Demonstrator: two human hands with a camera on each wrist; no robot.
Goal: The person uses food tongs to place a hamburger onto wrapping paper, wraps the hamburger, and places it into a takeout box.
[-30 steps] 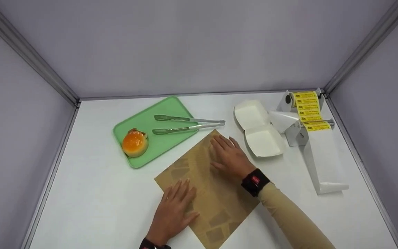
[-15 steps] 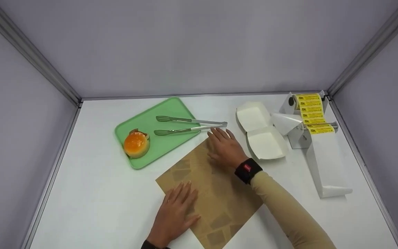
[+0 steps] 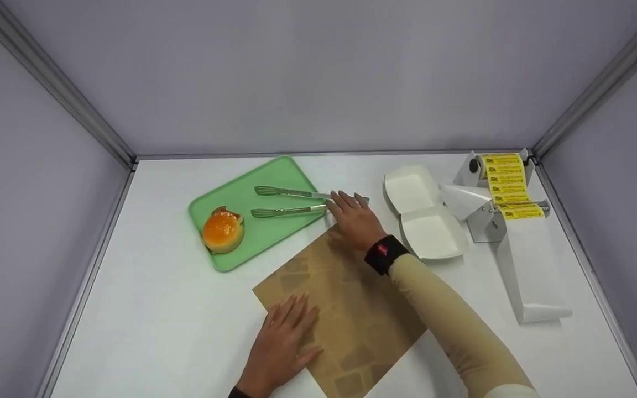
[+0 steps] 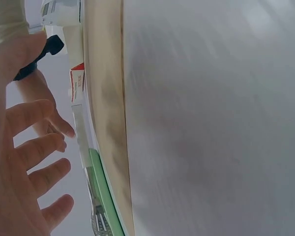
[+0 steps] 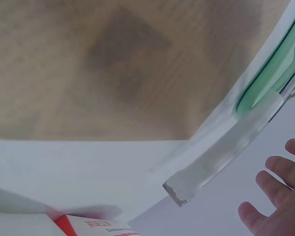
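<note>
A sheet of brown printed wrapping paper (image 3: pixel 346 309) lies turned cornerwise on the white table. My left hand (image 3: pixel 282 342) rests on its left edge with fingers spread. At the paper's far corner, my right hand (image 3: pixel 356 222) reaches over the handle end of the metal tongs (image 3: pixel 274 212), hiding part of it. In the right wrist view the fingers (image 5: pixel 273 189) stand apart beside the tongs (image 5: pixel 226 152), not curled round them. The tongs' heads lie on the green tray (image 3: pixel 263 235), their handle sticking out past its right edge. A burger (image 3: pixel 223 232) sits at the tray's left end.
To the right of the tongs stands an unfolded white clamshell box (image 3: pixel 434 235). Behind it, at the far right, is a dispenser with a roll of yellow labels (image 3: pixel 506 179) and a long white strip (image 3: pixel 534 271). Grey walls close off the sides and back.
My right hand has slid forward and slightly left off the paper's far part, up to the tongs' handle. My left hand stays on the paper. The head view has shifted a little.
</note>
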